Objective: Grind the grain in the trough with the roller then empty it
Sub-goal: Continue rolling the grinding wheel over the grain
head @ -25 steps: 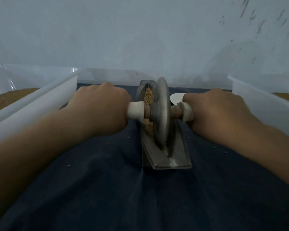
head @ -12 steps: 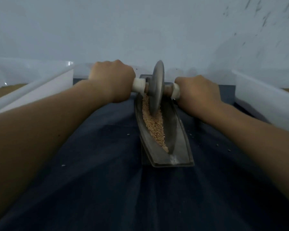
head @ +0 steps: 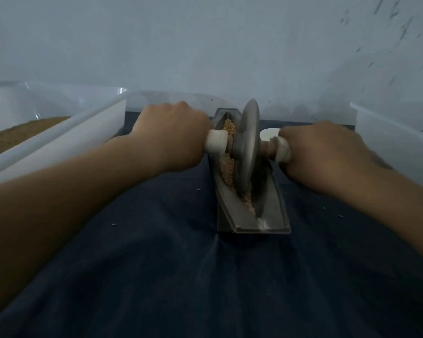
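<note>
- Cloth: dark blue, spread under everything.
- Left bin: white, brown fill inside, beside left forearm.
- Right bin: white, near right wrist.
- Left hand: fingers curled round roller's left handle.
- Right hand: fingers curled round right handle.
- Trough: grey metal, lengthwise on cloth between the 2 hands.
- Roller: disc upright in trough, hiding part of channel.
- Grain: in trough, left of disc.
- Stray grains: scattered on cloth.

Dark blue cloth covers the table, a few loose specks on it. White plastic bin at left holds brown powder. Second white bin at right, brown fill barely visible. Small white oval object on the cloth, unclear what. Pale wall behind.
</note>
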A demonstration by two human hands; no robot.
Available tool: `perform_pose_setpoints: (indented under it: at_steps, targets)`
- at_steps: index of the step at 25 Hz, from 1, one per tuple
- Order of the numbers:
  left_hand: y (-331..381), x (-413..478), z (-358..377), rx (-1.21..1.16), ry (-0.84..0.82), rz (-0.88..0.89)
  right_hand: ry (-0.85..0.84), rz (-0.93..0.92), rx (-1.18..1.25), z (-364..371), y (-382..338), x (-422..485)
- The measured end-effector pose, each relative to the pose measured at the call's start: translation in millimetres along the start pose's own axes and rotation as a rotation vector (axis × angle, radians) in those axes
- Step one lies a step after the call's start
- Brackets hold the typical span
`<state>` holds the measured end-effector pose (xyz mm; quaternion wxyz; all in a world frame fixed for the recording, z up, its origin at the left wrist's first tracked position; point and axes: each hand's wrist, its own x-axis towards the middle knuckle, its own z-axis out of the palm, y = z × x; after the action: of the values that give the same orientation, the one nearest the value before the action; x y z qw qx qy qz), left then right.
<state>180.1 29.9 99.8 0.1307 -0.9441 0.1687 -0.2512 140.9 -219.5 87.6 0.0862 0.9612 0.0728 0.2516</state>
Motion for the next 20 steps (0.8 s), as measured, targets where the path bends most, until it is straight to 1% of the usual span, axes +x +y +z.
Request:
perform_pose_setpoints:
  at_steps: [2,5,8,12,16,20]
  targets:
    - [-2.1,29.3,17.1,-0.008,-0.034,-0.058,0.015,0.018,-0.004,22.9,-1.6,35.7]
    - [-12.0,64.1,37.7,-0.062,-0.075,-0.121,0.093,0.034,-0.022,43.8,-0.6,89.9]
    - [-14.1,75.1,47.6,-0.069,-0.061,-0.162,0.115,0.033,-0.045,51.0,1.9,108.3]
    - [-6.0,43.2,38.2,-0.032,-0.005,-0.136,0.158,-0.027,-0.058,44.3,-3.6,71.2]
    - [6.7,-8.9,0.3,-0.022,0.005,-0.052,0.083,-0.019,-0.038,10.1,-2.7,19.2]
    - [3.1,-38.7,-26.0,0.004,0.074,0.039,0.053,-0.05,0.02,-20.0,2.4,-24.5]
